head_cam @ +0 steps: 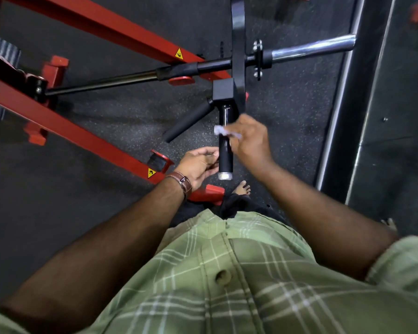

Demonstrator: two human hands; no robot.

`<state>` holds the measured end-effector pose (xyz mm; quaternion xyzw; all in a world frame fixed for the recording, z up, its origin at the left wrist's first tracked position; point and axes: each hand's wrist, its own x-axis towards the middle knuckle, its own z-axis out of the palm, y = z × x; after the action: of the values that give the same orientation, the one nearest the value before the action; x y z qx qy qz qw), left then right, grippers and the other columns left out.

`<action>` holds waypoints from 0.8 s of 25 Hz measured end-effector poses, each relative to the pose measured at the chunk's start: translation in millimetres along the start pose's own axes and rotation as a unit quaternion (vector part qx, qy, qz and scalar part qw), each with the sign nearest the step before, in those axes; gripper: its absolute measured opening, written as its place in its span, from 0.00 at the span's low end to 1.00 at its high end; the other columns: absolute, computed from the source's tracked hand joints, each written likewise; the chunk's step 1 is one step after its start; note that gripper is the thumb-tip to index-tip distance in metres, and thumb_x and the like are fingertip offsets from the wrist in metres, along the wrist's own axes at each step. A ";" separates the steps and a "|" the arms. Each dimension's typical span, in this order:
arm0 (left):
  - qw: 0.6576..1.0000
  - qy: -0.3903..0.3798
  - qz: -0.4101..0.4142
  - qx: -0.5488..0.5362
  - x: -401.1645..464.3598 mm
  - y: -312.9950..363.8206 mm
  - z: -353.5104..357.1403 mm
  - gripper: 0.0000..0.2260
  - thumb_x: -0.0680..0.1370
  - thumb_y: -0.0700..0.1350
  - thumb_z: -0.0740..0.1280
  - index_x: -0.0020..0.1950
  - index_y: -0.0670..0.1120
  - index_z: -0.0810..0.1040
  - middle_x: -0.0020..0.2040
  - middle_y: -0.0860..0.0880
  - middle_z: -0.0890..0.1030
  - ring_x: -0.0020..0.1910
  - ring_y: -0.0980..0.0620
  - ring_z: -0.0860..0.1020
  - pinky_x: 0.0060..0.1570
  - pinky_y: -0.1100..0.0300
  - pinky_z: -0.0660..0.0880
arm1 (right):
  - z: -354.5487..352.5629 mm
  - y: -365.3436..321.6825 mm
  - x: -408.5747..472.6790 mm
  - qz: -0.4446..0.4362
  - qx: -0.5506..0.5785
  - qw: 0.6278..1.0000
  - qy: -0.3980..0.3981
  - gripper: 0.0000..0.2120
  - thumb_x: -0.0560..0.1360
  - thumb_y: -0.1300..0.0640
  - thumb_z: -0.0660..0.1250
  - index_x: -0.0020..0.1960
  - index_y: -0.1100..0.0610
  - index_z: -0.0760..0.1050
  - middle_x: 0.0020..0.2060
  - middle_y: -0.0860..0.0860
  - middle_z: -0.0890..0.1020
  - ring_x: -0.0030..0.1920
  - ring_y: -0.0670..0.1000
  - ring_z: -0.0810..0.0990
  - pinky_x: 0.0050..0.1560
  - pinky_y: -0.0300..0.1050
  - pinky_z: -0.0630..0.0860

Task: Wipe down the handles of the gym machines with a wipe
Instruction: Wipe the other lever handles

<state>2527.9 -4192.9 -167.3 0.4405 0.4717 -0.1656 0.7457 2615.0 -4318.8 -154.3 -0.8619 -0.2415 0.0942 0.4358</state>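
Two hands: the right hand [250, 138] presses one white wipe [223, 131] around one black handle [225, 145]; the left hand [198, 165], fingers loosely curled, touches the handle's lower part.

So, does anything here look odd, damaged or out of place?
One thing: a bare foot on the dark speckled gym floor, beside the red steel machine frame, an unusual sight around heavy equipment. Nothing looks spilled or damaged.
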 end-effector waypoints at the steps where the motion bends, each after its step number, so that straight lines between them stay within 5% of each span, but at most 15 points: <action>1: 1.000 0.004 0.003 0.002 -1.2 2.0 1.0 0.10 0.79 0.30 0.64 0.49 0.43 0.81 0.39 0.50 0.82 0.36 0.57 0.80 0.43 0.59 0.80 | 3.4 2.0 19.8 0.001 -0.018 1.000 0.025 0.03 0.73 0.67 0.73 0.44 0.63 0.85 0.34 0.53 0.75 0.32 0.45 0.70 0.29 0.40 0.66; 6: 0.998 0.030 0.010 0.045 -6.8 6.4 4.3 0.10 0.79 0.30 0.64 0.50 0.42 0.81 0.43 0.46 0.83 0.39 0.53 0.81 0.35 0.61 0.81 | 5.0 -2.1 -29.8 -0.013 -0.046 0.999 -0.014 0.09 0.73 0.56 0.73 0.40 0.60 0.79 0.39 0.53 0.77 0.38 0.51 0.77 0.33 0.49 0.75; 9: 0.998 0.040 0.018 0.037 -6.0 2.6 5.5 0.11 0.79 0.29 0.63 0.49 0.42 0.81 0.42 0.46 0.83 0.38 0.53 0.80 0.38 0.62 0.81 | -0.9 0.3 -46.5 -0.058 -0.025 0.998 -0.020 0.01 0.71 0.66 0.74 0.42 0.63 0.84 0.38 0.55 0.81 0.37 0.51 0.79 0.38 0.46 0.79; 12: 0.999 0.047 0.024 0.014 -6.7 -1.2 5.5 0.09 0.80 0.30 0.64 0.51 0.41 0.82 0.37 0.49 0.83 0.35 0.56 0.80 0.36 0.62 0.79 | -1.6 0.1 12.6 -0.011 -0.014 0.998 0.053 0.10 0.70 0.70 0.74 0.51 0.63 0.84 0.40 0.52 0.82 0.39 0.46 0.78 0.43 0.28 0.75; 15: 0.998 0.048 0.026 0.013 -6.5 -5.4 4.5 0.09 0.80 0.31 0.64 0.50 0.41 0.82 0.37 0.49 0.84 0.35 0.55 0.80 0.35 0.64 0.79 | -2.4 3.7 0.9 0.009 -0.012 1.000 0.022 0.06 0.72 0.66 0.73 0.48 0.61 0.85 0.39 0.50 0.80 0.39 0.49 0.78 0.40 0.40 0.77; 20: 0.998 0.056 0.041 -0.010 -3.1 -13.4 4.8 0.10 0.79 0.31 0.64 0.51 0.42 0.83 0.41 0.48 0.85 0.38 0.54 0.81 0.47 0.59 0.80 | -6.8 6.0 -44.4 0.149 0.069 0.986 0.001 0.08 0.71 0.64 0.76 0.45 0.51 0.85 0.39 0.46 0.83 0.39 0.45 0.81 0.41 0.40 0.77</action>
<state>2520.1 -4204.8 -170.5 0.4604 0.4960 -0.1050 0.7287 2581.1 -4348.7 -157.1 -0.8564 -0.1027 0.1741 0.4751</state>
